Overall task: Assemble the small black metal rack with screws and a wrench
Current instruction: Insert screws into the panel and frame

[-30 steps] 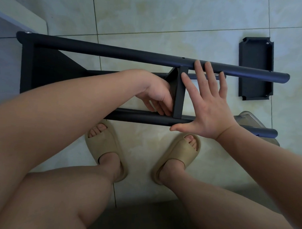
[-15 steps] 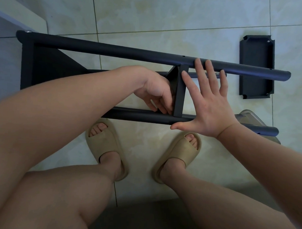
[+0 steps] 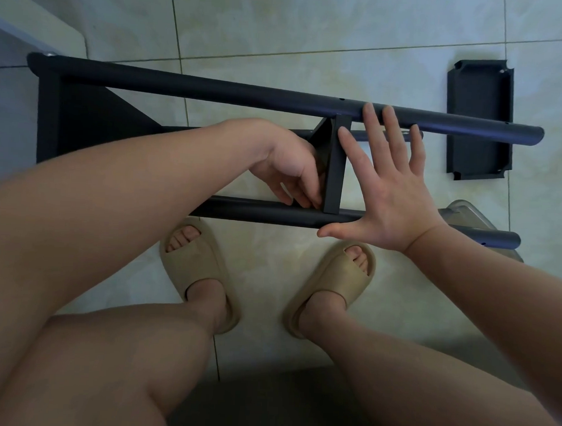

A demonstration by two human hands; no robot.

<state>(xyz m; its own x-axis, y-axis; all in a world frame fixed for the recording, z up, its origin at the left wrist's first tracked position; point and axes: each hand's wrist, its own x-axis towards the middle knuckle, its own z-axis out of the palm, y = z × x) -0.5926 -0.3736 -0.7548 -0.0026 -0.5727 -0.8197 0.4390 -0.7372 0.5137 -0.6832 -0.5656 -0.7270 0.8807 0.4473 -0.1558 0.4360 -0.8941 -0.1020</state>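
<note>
The black metal rack [image 3: 214, 91] lies on its side on the tiled floor, its long tubes running left to right. A black shelf panel [image 3: 335, 165] stands edge-on between the upper and lower tubes. My left hand [image 3: 290, 168] reaches between the tubes, its fingers curled against the panel's left face at the lower tube [image 3: 273, 212]; whatever they hold is hidden. My right hand [image 3: 389, 184] lies flat with spread fingers against the panel's right side, fingertips at the upper tube. I see no screw or wrench.
A separate black shelf tray [image 3: 479, 121] lies flat on the floor at the right. A clear plastic container [image 3: 467, 216] sits behind the lower tube's right end. My feet in beige slippers [image 3: 194, 273] stand just below the rack.
My left hand has shifted slightly at the panel's lower corner. The right hand stays flat in the same place.
</note>
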